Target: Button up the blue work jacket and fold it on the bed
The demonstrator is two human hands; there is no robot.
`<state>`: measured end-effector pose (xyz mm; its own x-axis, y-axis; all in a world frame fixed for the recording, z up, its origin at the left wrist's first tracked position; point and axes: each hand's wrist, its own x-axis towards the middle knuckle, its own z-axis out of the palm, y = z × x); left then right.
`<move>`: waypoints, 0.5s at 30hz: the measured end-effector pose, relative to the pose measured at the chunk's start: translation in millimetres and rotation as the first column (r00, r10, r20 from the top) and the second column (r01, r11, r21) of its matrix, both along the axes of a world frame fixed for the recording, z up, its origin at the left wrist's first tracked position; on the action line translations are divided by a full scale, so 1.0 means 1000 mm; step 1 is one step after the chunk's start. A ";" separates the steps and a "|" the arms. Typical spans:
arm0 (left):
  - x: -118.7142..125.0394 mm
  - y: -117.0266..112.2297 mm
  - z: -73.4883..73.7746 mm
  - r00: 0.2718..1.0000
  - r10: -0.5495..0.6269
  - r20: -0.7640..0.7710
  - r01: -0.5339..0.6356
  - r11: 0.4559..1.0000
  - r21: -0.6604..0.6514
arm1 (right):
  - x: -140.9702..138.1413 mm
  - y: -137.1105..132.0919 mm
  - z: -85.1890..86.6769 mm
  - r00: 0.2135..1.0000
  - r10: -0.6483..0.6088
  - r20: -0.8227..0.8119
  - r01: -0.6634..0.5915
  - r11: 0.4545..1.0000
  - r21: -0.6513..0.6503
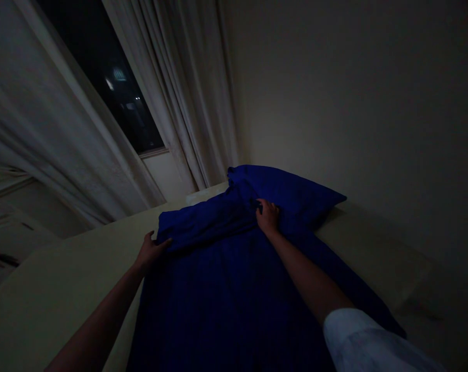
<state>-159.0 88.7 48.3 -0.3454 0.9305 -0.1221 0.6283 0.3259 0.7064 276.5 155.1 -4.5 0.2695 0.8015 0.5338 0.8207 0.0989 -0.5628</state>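
A dark blue blanket [222,289] lies spread over a pale mattress [63,279], its top edge folded back in a thick band. My left hand [150,250] grips the left corner of that folded band, fingers curled round the cloth. My right hand [268,216] is closed on the band's right end, just in front of a blue pillow [291,194] at the head of the bed. A white sleeve covers my right upper arm.
Pale curtains [187,93] hang on both sides of a dark window [109,77] at the back left. A plain wall [353,103] runs along the right of the bed. The room is dim.
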 end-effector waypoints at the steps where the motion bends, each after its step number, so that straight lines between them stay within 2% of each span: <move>1: 0.002 -0.002 0.000 1.000 -0.022 -0.001 0.022 1.000 -0.003 | 0.002 0.001 0.001 1.000 -0.010 -0.029 0.011 0.999 0.030; 2: 0.005 -0.005 0.000 0.998 -0.043 -0.046 0.043 0.999 0.004 | 0.004 0.001 0.001 0.998 -0.034 -0.060 0.037 0.998 0.057; 4: 0.014 -0.013 0.001 0.963 -0.072 -0.258 0.087 0.995 0.050 | 0.007 0.001 0.002 0.989 -0.095 -0.109 0.104 0.991 0.081; 6: 0.027 -0.028 0.002 0.859 -0.063 -0.509 0.138 0.984 0.111 | 0.006 -0.001 0.003 0.983 -0.123 -0.133 0.135 0.987 0.082; 8: 0.041 -0.052 -0.001 0.771 -0.085 -0.631 0.216 0.967 0.133 | 0.004 -0.003 0.006 0.984 -0.102 -0.147 0.115 0.990 0.087; 11: 0.054 -0.112 -0.015 0.751 -0.243 -0.614 0.383 0.918 0.105 | 0.007 -0.007 0.019 0.961 0.011 -0.276 0.005 0.999 0.055; 13: 0.052 -0.168 -0.030 0.767 -0.359 -0.531 0.478 0.872 0.101 | 0.019 -0.014 0.031 0.927 0.087 -0.364 -0.092 0.996 0.005; 15: 0.045 -0.232 -0.048 0.781 -0.417 -0.466 0.522 0.844 0.120 | 0.043 -0.032 0.044 0.895 0.203 -0.398 -0.237 0.971 -0.037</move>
